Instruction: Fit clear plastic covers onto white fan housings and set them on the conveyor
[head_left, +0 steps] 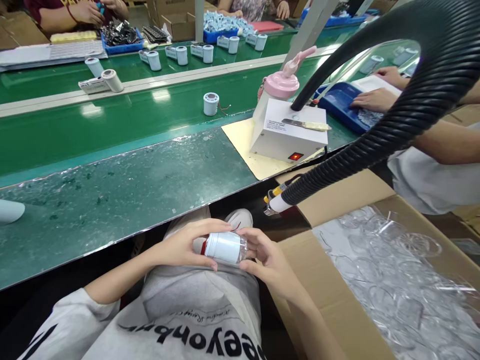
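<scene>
Hands around cylinder near lettered shirt

Beside the near edge of the worktop, left hand and right hand are facing each other, fingers curling, forearms angling inward.

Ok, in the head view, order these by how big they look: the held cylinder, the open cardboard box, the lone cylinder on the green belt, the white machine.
1. Cardboard box
2. White machine
3. Held cylinder
4. Lone cylinder

The lone cylinder stands farther from the camera, so which cylinder is truly larger is unsure.
</scene>
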A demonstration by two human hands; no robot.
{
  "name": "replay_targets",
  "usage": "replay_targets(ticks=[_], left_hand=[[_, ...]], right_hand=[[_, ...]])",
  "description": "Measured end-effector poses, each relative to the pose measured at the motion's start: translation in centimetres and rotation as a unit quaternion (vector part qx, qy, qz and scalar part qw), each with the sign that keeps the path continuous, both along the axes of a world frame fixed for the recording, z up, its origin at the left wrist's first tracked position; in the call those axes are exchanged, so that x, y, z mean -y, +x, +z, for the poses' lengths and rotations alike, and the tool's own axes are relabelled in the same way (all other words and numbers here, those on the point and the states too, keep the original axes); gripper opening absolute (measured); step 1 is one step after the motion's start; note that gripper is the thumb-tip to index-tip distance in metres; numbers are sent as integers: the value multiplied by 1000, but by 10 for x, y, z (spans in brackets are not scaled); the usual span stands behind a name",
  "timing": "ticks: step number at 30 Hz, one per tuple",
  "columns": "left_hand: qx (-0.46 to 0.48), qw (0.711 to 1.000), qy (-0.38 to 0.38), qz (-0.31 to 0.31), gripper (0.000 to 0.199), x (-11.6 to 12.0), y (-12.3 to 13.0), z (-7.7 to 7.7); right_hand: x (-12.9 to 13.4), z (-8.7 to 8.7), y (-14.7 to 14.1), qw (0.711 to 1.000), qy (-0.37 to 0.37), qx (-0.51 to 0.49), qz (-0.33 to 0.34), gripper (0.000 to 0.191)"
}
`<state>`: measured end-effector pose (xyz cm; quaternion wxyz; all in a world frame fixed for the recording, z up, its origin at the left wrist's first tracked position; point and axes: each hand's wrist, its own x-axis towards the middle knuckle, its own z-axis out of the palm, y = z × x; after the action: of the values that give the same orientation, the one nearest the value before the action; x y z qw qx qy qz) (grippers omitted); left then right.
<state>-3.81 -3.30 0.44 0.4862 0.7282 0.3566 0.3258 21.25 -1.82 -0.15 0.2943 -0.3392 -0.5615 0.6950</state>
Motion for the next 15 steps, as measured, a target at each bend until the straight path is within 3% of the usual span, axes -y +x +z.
replay_targets(ticks=[5,8,12,15], left_hand=[[-3,999,-41,13,79,-1,0,5],[31,993,-114,26,78,-4,2,3],[156,949,-263,76,80,-18,19,-14],[204,920,-316,114,77,-39,41,-29]], right_hand=[[0,-3,-1,999,-49,-15,0,50],[1,-9,-2,997,-61,-32,-26,51],[7,-32,-5,987,-74,-77,-119,57],[10,-58,-9,967,-97,-102,-211,63]])
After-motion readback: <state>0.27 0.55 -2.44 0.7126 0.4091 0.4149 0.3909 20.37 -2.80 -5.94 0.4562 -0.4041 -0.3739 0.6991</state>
